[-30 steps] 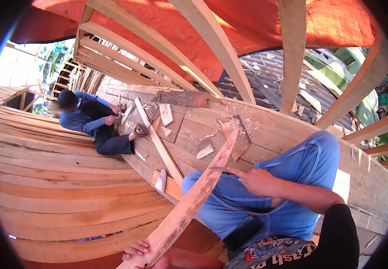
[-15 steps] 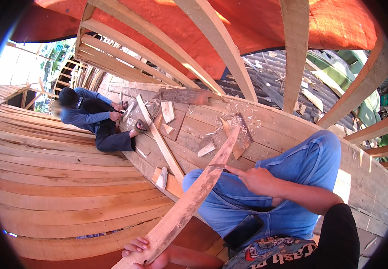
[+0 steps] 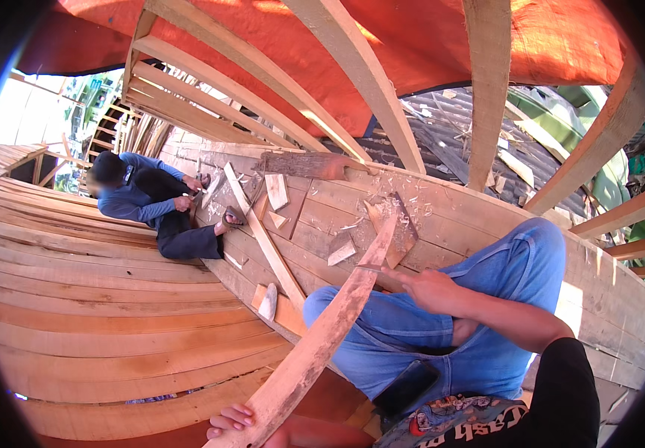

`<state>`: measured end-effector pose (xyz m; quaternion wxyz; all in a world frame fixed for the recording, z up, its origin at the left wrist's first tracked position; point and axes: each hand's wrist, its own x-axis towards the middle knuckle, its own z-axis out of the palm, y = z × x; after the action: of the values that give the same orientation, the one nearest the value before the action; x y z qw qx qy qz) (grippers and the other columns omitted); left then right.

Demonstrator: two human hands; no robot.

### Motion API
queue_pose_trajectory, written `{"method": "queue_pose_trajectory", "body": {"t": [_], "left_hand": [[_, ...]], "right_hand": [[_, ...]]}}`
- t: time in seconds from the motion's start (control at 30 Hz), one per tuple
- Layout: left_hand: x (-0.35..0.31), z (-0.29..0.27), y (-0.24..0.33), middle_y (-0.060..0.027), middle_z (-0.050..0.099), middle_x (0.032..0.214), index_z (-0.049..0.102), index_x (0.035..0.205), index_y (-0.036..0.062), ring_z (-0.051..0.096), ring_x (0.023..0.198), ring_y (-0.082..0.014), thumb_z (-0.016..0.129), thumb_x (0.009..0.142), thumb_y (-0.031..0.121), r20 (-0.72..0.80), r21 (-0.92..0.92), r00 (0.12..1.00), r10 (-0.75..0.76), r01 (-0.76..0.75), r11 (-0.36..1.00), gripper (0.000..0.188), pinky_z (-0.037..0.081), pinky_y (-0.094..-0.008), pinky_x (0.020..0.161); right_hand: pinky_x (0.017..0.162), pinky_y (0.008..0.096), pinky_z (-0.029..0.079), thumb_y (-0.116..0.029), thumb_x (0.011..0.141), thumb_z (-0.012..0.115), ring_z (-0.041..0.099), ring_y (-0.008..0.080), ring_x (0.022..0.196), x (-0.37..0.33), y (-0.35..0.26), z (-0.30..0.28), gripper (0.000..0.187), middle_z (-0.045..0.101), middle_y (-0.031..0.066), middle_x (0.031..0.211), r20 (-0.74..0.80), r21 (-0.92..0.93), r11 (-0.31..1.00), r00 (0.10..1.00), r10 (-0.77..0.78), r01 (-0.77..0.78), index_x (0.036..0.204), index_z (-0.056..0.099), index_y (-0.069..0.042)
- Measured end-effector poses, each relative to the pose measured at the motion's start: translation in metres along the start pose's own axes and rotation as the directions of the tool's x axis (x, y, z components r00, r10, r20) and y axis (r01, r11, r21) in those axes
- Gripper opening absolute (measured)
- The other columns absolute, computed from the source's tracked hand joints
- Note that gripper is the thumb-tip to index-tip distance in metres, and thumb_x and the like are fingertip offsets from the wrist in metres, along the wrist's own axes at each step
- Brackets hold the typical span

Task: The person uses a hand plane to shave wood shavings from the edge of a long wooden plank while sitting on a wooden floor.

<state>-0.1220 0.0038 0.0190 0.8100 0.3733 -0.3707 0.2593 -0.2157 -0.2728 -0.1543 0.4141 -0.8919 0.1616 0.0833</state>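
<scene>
A long, rough-faced wooden plank (image 3: 311, 355) slants across my lap. My left hand (image 3: 231, 420) is closed around its near end at the lower edge. The plank's far, narrower end rests on a flat wooden block (image 3: 406, 237) on the deck. My right hand (image 3: 433, 291) is closed on a knife, its handle hidden in the fingers. The knife blade (image 3: 371, 267) lies crosswise on the plank near its far end. A dark phone (image 3: 407, 388) lies at my waist, against my jeans (image 3: 479, 272).
Wood shavings, offcuts (image 3: 342, 248) and a long strip (image 3: 262, 231) lie on the plank deck (image 3: 322, 213). At the left a co-worker (image 3: 147, 198) sits, hands on a work piece. Curved wooden ribs (image 3: 486, 97) rise along the far side beneath an orange tarp (image 3: 561, 45).
The knife and my right hand have moved a little away from me, toward the plank's far end. My left hand and the plank's near end have shifted slightly right and down.
</scene>
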Motion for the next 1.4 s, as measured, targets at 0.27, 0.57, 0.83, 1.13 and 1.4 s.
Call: {"method": "queue_pose_trajectory", "body": {"t": [0.27, 0.57, 0.83, 1.13, 1.4], "left_hand": [[-0.005, -0.003, 0.004, -0.0119, 0.048, 0.082, 0.047, 0.104, 0.0022, 0.048, 0.065, -0.0221, 0.049, 0.082, 0.039, -0.037, 0.014, 0.999, 0.015, -0.015, 1.0, 0.043, 0.04, -0.0349, 0.053], [0.003, -0.025, 0.004, -0.0081, 0.04, 0.075, 0.046, 0.097, 0.001, 0.043, 0.06, -0.0164, 0.05, 0.085, 0.031, -0.027, 0.081, 0.998, -0.06, 0.062, 0.995, 0.033, 0.037, -0.029, 0.057], [0.002, -0.017, -0.001, -0.0136, 0.052, 0.081, 0.05, 0.105, 0.0005, 0.049, 0.064, -0.0234, 0.048, 0.083, 0.037, -0.06, -0.028, 0.998, -0.018, 0.016, 0.999, 0.043, 0.04, -0.0375, 0.053], [0.001, -0.026, 0.002, -0.0127, 0.05, 0.083, 0.049, 0.105, 0.0015, 0.048, 0.065, -0.0229, 0.048, 0.082, 0.038, -0.023, -0.014, 0.999, -0.032, 0.032, 0.999, 0.043, 0.04, -0.0369, 0.054], [0.0, -0.024, 0.001, -0.0121, 0.05, 0.082, 0.049, 0.102, 0.0024, 0.048, 0.062, -0.0222, 0.048, 0.082, 0.038, -0.066, 0.012, 0.997, -0.025, 0.026, 1.0, 0.041, 0.04, -0.0361, 0.054]], "right_hand": [[0.056, 0.0449, 0.048, -0.019, 0.092, 0.043, 0.061, 0.0363, 0.061, 0.015, 0.027, 0.005, 0.055, 0.06, 0.0201, 0.07, -0.001, -0.038, 0.997, 0.998, -0.06, 0.06, 0.143, 0.031, -0.032], [0.057, 0.0466, 0.047, -0.02, 0.092, 0.046, 0.061, 0.0358, 0.061, 0.004, 0.006, 0.017, 0.056, 0.06, 0.0194, 0.069, -0.037, 0.054, 0.994, 0.995, -0.097, 0.099, 0.144, 0.029, -0.033], [0.051, 0.0464, 0.046, -0.013, 0.088, 0.05, 0.059, 0.0355, 0.055, 0.01, 0.021, 0.023, 0.063, 0.058, 0.0181, 0.063, -0.074, 0.011, 0.992, 0.99, -0.121, 0.122, 0.145, 0.028, -0.027], [0.054, 0.0468, 0.048, -0.01, 0.084, 0.049, 0.06, 0.0359, 0.059, 0.021, 0.029, 0.017, 0.066, 0.06, 0.0195, 0.066, -0.061, -0.083, 0.996, 0.998, -0.022, 0.017, 0.144, 0.029, -0.028], [0.055, 0.0456, 0.048, -0.016, 0.088, 0.047, 0.06, 0.0359, 0.06, 0.028, 0.034, 0.009, 0.06, 0.059, 0.021, 0.066, -0.025, -0.025, 1.0, 1.0, -0.004, 0.004, 0.143, 0.03, -0.031]]}}
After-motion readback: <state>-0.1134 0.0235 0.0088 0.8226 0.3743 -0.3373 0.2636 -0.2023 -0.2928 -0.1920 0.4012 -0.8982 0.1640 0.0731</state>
